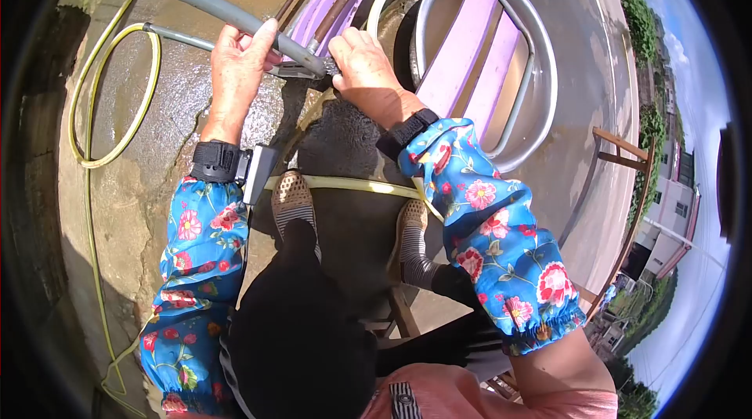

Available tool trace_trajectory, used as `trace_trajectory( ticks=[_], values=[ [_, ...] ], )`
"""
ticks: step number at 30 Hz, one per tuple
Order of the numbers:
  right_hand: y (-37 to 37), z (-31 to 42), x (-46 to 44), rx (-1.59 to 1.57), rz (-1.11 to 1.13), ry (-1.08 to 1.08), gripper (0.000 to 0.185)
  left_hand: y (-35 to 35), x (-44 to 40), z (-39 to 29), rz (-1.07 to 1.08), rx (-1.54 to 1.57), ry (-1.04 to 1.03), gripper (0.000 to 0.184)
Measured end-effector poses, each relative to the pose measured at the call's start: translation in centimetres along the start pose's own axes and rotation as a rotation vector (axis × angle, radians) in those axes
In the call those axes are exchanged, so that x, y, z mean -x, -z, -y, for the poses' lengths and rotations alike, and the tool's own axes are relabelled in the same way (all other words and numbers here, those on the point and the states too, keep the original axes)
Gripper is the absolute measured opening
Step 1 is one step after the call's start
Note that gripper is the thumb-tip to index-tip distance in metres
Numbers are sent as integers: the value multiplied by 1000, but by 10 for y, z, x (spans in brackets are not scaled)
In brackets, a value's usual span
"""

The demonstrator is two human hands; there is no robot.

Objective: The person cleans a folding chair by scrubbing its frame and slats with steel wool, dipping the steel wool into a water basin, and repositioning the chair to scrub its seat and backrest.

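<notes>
My left hand (239,66) is closed around a thick grey tube (196,0), close to its lower end, with the thumb over it. The tube slants down from the upper left. A flat, metallic-looking piece (291,70) shows just below the fingers. Beside the tube's end, my right hand (364,70) has its fingers curled in, against a small dark item that I cannot make out. Purple slats (462,47) rest across a large metal basin (552,74) on the right. More purple slats (333,4) stand beyond my hands.
A yellow hose (159,66) loops at the left and joins a thin grey pipe (184,37). Another pale hose (352,184) crosses the wet concrete by my shoes (294,196). A wooden frame (623,149) stands at the right, with buildings (666,207) beyond.
</notes>
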State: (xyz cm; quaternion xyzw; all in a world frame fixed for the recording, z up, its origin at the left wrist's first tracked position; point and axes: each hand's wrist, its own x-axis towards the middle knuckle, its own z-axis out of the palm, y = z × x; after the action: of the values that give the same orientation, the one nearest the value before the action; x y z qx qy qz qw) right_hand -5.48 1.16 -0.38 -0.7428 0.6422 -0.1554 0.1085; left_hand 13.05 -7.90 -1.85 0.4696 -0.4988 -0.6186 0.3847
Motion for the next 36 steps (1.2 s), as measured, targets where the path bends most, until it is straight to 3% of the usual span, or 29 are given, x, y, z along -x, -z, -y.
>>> trace_trajectory(
  ticks=[6,7,11,12,16,20,23,25,27,30,31,33,36],
  values=[
    [5,-18,37,-25,-219,131,20,11,-4,1,50,-72,-6,25],
    [8,-24,49,8,-193,115,28,10,-5,0,61,-76,-9,25],
    [42,-45,111,-74,-20,48,28,11,-5,0,38,-73,26,26],
    [46,-50,115,-26,-29,157,24,11,-5,0,42,-66,22,26],
    [62,-57,147,200,104,118,17,12,-5,-2,54,-67,25,25],
    [88,-82,212,210,187,76,16,7,1,-8,21,-70,14,25],
    [120,-116,263,287,448,-29,16,2,6,0,-82,-105,81,27],
    [160,-150,289,421,654,-168,18,-1,22,5,26,-109,171,33],
    [200,-194,322,487,610,-317,23,-17,48,-4,236,-217,272,35],
    [248,-178,294,275,302,-616,29,-51,66,-5,480,-352,-64,33],
    [255,-169,286,210,294,-611,28,-64,65,-18,540,-597,-134,24],
    [255,-165,268,102,292,-548,28,-101,63,-28,628,-633,-609,15],
    [263,-163,237,88,347,-415,27,-143,64,-23,691,-766,-828,37]
  ],
)
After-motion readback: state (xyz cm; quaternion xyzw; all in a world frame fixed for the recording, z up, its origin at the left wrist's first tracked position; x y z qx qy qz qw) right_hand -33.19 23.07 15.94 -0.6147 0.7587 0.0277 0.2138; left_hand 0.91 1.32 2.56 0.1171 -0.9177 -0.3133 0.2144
